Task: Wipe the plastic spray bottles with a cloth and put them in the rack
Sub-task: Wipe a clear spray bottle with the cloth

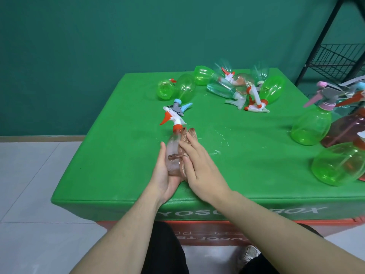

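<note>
While the left hand (165, 175) cradles the bottle (173, 155), cloth (184, 143) — half-hidden — under right hand (199, 165).

A dark green wall (98, 46) is seen behind a bright green padded box (118, 165), which is set on a red base (217, 228). The floor (29, 184) is covered with pale grey tiles.

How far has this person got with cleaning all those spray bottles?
Done: hard to tell; the rack shelf in view looks bare, though some bottles stand upright at the right. In hand: the left hand cradles a clear bottle while the right hand presses a cloth on it. Left: the pile lying behind.
</note>
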The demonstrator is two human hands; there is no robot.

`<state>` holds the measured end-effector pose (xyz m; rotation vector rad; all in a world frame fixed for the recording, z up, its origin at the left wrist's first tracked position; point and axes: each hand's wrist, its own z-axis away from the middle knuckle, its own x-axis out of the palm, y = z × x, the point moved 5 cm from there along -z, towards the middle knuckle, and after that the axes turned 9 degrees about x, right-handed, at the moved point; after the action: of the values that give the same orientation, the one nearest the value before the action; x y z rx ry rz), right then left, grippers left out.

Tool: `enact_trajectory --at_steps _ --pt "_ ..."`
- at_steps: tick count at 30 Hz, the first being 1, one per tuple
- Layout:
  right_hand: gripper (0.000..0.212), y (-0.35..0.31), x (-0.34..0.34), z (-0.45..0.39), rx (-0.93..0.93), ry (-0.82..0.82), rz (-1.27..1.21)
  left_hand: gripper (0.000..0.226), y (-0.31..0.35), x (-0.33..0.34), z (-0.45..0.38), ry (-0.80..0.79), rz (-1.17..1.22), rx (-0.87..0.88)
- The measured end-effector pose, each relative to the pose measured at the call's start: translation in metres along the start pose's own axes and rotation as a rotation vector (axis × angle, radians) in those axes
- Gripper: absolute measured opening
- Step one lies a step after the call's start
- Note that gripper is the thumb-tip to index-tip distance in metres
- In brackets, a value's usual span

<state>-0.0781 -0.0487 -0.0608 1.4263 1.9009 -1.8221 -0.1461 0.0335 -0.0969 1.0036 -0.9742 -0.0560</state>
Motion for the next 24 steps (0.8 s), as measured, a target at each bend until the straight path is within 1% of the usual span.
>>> enact_trajectory --at_steps 3,10,13,18,22,24 --pt "0.046 0.005 0.003 0.014 -0.107 0.019 0.071 0.069 0.001 0.002 0.003 -0.010 -0.008 0.021" --pt "0.046 0.011 0.006 0.027 -0.211 0.078 0.134 0.057 0.001 0.002 0.002 -0.017 -0.032 0.010" --pt "0.045 0.007 0.002 0.026 -0.187 0.090 0.080 0.059 0.001 0.002 0.004 -0.017 -0.061 0.006" --pt "0.044 -0.010 -0.012 0.000 -0.088 0.115 0.043 0.040 0.000 0.005 0.001 -0.027 -0.105 0.030" --pt "0.044 -0.016 -0.015 -0.026 0.004 0.034 0.066 0.046 0.000 0.004 0.000 -0.045 -0.129 0.018" --pt "0.043 -0.018 -0.013 -0.032 0.030 0.006 0.073 0.047 0.001 0.003 0.000 -0.040 -0.099 0.003"
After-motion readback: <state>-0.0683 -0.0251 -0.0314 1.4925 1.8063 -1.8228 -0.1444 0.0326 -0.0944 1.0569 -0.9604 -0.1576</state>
